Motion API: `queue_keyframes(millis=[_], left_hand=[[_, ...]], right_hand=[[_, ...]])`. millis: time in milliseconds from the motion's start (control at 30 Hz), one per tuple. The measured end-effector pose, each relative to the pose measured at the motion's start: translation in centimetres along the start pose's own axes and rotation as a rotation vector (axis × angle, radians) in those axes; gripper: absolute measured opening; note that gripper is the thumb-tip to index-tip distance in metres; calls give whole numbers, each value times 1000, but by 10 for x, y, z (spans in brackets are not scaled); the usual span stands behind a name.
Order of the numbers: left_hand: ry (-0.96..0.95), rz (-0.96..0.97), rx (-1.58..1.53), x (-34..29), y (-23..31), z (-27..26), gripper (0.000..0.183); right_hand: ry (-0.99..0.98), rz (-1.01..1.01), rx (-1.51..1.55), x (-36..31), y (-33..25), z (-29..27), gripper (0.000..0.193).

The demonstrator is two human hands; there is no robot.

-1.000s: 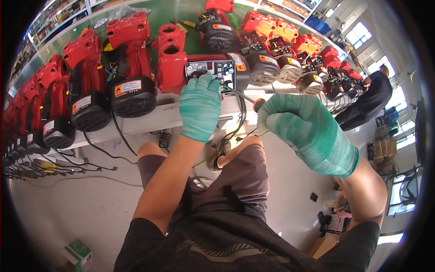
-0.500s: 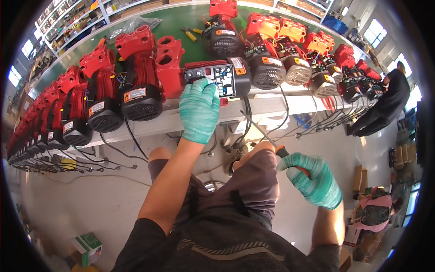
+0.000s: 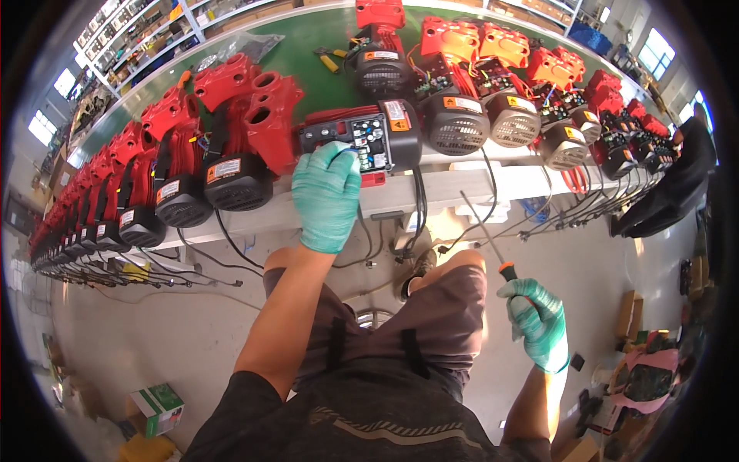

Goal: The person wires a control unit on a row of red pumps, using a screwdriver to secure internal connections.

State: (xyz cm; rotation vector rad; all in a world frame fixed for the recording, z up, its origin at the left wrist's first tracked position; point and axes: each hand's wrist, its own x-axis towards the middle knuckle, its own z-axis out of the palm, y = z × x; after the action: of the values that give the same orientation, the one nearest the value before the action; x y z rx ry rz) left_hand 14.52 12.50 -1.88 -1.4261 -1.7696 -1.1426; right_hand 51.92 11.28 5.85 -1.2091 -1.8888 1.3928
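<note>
A right hand (image 3: 538, 323) grips a screwdriver (image 3: 507, 271) pointing toward eleven o'clock; at its ten-thirty, the motor (image 3: 363, 135) lies lengthwise nine-to-three on the bench (image 3: 323, 92), touched by the nearer left hand (image 3: 327, 199), fingers bent, hold unclear.

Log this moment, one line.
left hand: at circuit board of red-black unit; right hand: holding screwdriver, tip clear of board; nearby: similar units on green bench
</note>
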Motion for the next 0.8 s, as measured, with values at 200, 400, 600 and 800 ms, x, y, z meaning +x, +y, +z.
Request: queue_keyframes(millis=[200, 400, 600, 800], left_hand=[[-54, -29, 14, 2, -1, -6, 13], [-53, -18, 10, -2, -7, -7, 18], [-155, -352, -473, 9, 4, -40, 28], [-40, -416, -598, -7, -22, -68, 29]], right_hand=[[134, -314, -355, 34, 18, -34, 24], [27, -413, -513, 92, 46, -60, 23], [24, -436, -512, 158, 88, -61, 29], [237, -574, -668, 230, 96, -42, 50]])
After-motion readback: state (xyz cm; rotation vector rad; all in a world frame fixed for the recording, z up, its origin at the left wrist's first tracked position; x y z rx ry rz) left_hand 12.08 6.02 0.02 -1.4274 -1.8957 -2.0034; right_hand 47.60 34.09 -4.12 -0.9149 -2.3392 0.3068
